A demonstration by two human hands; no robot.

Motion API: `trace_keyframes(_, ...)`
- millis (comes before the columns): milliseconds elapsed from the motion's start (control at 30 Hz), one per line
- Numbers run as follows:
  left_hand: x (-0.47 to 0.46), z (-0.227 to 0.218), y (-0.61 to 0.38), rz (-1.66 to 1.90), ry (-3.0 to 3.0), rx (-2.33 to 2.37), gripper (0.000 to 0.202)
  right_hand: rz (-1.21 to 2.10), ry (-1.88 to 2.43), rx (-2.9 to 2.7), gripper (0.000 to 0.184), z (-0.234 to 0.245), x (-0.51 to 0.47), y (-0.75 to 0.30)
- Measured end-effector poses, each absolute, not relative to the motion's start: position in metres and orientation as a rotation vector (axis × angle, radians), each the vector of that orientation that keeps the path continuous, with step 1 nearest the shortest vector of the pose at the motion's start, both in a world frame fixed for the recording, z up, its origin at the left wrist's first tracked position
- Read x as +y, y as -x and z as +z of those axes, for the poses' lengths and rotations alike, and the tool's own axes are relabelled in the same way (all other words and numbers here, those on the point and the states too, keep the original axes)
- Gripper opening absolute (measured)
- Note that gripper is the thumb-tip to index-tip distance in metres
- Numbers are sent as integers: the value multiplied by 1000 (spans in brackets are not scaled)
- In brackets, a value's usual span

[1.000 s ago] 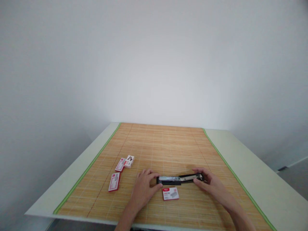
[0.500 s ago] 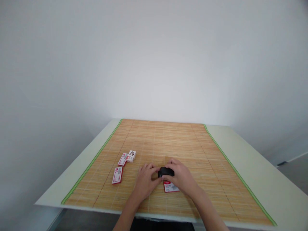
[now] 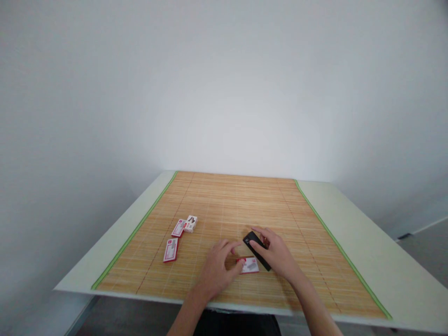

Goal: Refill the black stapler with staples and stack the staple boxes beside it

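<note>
My right hand [image 3: 275,252] grips a long black stapler [image 3: 258,252] from its right side, thumb along the top. The stapler lies slanted on the mat, its far end pointing left. Just left of its near end is a small red-and-white box [image 3: 249,265] with a grey picture on its label. My left hand [image 3: 220,266] is beside that box with fingers apart; its thumb tip covers the box's left corner, though whether it presses on it I cannot tell.
A bamboo mat [image 3: 231,196] with green edging covers most of the white table [image 3: 119,242]. On its left lie a red-and-white box [image 3: 171,249], a similar box [image 3: 178,227] and a small white box [image 3: 191,223] touching it. A white wall [image 3: 227,93] stands behind.
The stapler has swung from lying across between both hands to a slant, moving right with my right hand. My left hand has let go of its end and come down toward the box.
</note>
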State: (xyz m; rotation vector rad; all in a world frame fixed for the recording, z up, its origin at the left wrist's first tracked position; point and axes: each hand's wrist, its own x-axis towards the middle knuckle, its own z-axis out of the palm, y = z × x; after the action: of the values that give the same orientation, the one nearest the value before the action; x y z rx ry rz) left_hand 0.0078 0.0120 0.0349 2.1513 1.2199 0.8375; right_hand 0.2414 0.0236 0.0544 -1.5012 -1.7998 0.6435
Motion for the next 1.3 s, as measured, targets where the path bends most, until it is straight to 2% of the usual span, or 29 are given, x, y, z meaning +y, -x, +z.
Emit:
trace_keyframes(100,-1,43,-21,716,-2288,1127,65,734,1535,-1657,52,41,21,-250)
trace_keyframes(167,-4,45,-27,646,-2357,1090,70,784,1548,-1580,54,34,19,-253)
trace_keyframes(267,-4,43,-25,611,-2371,1104,64,823,1538,-1475,56,28,16,-253)
trace_keyframes(400,1,35,-2,684,-2241,1399,50,897,1503,-1319,61,22,9,-251)
trace_keyframes(567,5,28,32,648,-2141,1423,77,961,1472,-1236,65,19,-1,-249)
trace_keyframes(833,10,30,12,658,-2228,1285,68,969,1432,-1241,64,18,2,-230)
trace_keyframes(1300,23,31,-10,650,-2255,1188,76,968,1340,-1265,62,14,19,-203)
